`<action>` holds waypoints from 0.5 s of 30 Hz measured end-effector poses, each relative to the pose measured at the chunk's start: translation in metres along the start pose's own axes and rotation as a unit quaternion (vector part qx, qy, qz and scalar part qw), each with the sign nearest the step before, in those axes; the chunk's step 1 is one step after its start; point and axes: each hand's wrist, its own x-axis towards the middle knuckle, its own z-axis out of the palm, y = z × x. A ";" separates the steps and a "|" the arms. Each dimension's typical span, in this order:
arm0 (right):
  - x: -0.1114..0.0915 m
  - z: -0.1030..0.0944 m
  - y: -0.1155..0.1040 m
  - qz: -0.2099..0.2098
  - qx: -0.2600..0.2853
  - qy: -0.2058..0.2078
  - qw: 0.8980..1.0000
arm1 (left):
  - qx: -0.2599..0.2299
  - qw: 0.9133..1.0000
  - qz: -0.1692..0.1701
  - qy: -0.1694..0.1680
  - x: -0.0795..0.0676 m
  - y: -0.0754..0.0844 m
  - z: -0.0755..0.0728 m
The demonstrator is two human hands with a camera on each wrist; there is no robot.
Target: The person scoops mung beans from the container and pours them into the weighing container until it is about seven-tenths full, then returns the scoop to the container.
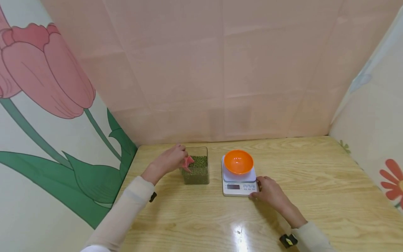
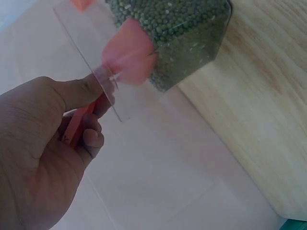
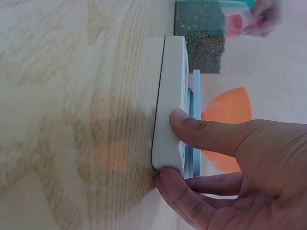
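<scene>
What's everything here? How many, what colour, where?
scale: one, white, on the table
bowl: one, orange, on the scale
box: one, clear, left of the scale
beans: many, green, in the box
scoop: one, pink, at the beans
table: one, tan, under the scale
backdrop: one, pink, behind
tulip mural: one, pink, left wall
flower: one, red, right wall
gadgets: two, black, at the wrists
sleeves: two, cream, on arms
left hand: one, holding the scoop
right hand: one, gripping the scale
</scene>
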 end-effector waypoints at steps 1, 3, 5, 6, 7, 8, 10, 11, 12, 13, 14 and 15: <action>0.000 0.000 0.000 -0.001 -0.001 0.002 1.000 | -0.003 1.000 -0.001 0.003 0.000 0.000 0.001; 0.000 0.000 0.000 -0.003 -0.003 0.004 1.000 | -0.011 1.000 -0.003 0.007 -0.001 -0.001 0.002; 0.000 0.000 -0.001 -0.005 -0.006 0.005 1.000 | -0.012 1.000 -0.005 0.011 -0.002 -0.001 0.002; 0.000 0.000 -0.001 -0.007 -0.007 0.005 1.000 | -0.012 1.000 -0.005 0.013 -0.003 -0.001 0.002; 0.000 0.000 -0.001 -0.007 -0.009 0.005 1.000 | -0.009 1.000 -0.006 0.016 -0.003 -0.001 0.002; 0.000 0.000 -0.001 -0.008 -0.010 0.005 1.000 | -0.008 1.000 -0.007 0.017 -0.003 -0.001 0.002; -0.001 0.000 -0.001 -0.008 -0.010 0.005 1.000 | -0.002 1.000 -0.009 0.022 -0.003 -0.002 0.003; -0.001 0.000 -0.001 -0.008 -0.009 0.005 1.000 | 0.001 1.000 -0.011 0.025 -0.004 -0.002 0.003; -0.001 0.000 -0.001 -0.008 -0.009 0.005 1.000 | 0.004 1.000 -0.012 0.027 -0.004 -0.002 0.004; -0.001 0.000 -0.001 -0.007 -0.009 0.004 1.000 | 0.008 0.999 -0.013 0.031 -0.004 -0.002 0.004; -0.001 0.000 -0.001 -0.006 -0.009 0.003 1.000 | 0.009 0.999 -0.013 0.033 -0.005 -0.002 0.005; -0.001 0.000 -0.001 -0.006 -0.010 0.003 1.000 | 0.012 0.999 -0.013 0.036 -0.005 -0.003 0.005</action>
